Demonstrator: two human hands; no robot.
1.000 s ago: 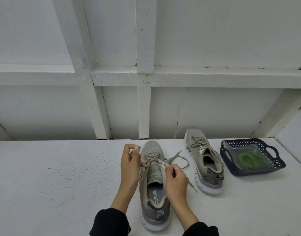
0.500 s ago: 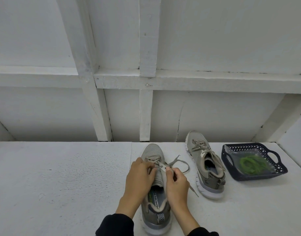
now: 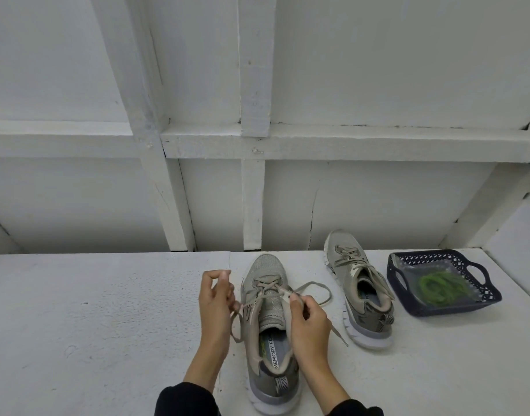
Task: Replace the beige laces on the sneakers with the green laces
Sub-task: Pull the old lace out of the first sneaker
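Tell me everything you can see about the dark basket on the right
The dark basket is navy, plastic-looking, rectangular, with latticed walls and a cut-out handle at each short end. It sits upright on the white surface, right of the far sneaker and apart from it. A coil of green laces lies inside, on what looks like a clear liner. Neither hand touches it.

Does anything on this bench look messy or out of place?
Only the near sneaker: its beige lace is undone and trails loose across the bench while both hands pull at it. The far sneaker is still laced, and the green laces sit in their basket.
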